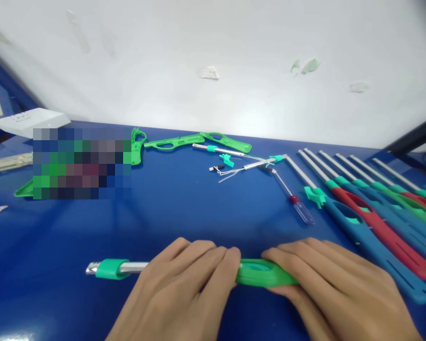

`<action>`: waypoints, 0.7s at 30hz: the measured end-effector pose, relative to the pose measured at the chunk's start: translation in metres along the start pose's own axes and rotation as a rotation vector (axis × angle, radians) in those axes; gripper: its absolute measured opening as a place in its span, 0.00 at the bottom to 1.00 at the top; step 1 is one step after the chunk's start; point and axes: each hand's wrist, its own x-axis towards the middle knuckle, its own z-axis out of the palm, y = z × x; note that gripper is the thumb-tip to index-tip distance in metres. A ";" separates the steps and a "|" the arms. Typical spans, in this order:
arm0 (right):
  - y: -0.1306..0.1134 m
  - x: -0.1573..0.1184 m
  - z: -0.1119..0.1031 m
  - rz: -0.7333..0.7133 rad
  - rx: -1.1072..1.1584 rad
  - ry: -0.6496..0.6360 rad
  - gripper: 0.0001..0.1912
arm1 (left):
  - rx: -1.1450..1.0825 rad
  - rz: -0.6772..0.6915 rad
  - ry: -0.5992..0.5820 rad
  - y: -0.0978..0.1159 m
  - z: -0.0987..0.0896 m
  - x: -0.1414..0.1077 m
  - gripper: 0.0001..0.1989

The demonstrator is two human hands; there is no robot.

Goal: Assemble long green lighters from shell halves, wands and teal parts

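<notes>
A green lighter [257, 273] lies crosswise low in the view, its metal tube pointing left with a teal collar [110, 269] near the tip. My left hand [190, 289] is wrapped over the tube and the body's left end. My right hand [337, 289] grips the body's right part, fingers on top and thumb underneath. Between the two hands the green body with its teal insert shows. My palms and the lighter's far right end are hidden.
Finished-looking blue [376, 251] and red [394, 246] lighters lie at the right. A screwdriver [303, 210], metal tubes with wires [255, 164], a teal piece [226, 160] and green shell halves [175, 142] lie farther back. A white box [31, 121] stands back left, near a blurred patch.
</notes>
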 end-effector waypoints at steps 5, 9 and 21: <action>-0.004 0.000 0.001 -0.009 0.017 -0.001 0.10 | -0.020 0.035 0.021 0.000 0.002 0.003 0.19; -0.009 -0.006 0.004 0.044 0.035 0.072 0.09 | 0.005 0.036 -0.013 -0.003 0.001 0.003 0.16; -0.008 -0.010 -0.007 0.323 0.120 0.148 0.18 | -0.145 -0.126 -0.037 -0.044 -0.013 -0.020 0.23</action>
